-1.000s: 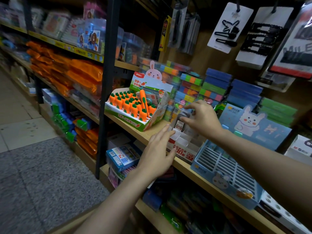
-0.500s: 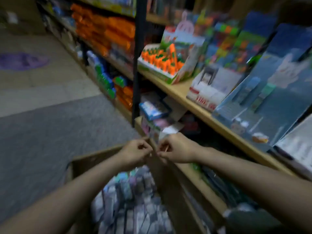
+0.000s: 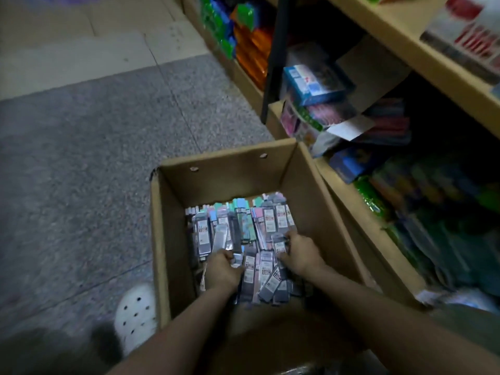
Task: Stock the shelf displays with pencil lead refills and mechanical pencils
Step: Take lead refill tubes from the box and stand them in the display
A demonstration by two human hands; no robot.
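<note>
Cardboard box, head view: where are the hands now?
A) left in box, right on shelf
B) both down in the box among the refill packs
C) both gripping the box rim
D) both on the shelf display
B: the left hand and right hand are both inside the cardboard box, fingers curled into the pile of refill packs.

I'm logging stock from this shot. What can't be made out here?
- Head view: print on the refill packs is too small and blurred.
- Both hands, left hand and right hand, hide the packs beneath.
- Cardboard box: arms cover its near wall.
- Display box: blurred, cut off by the edge.
</note>
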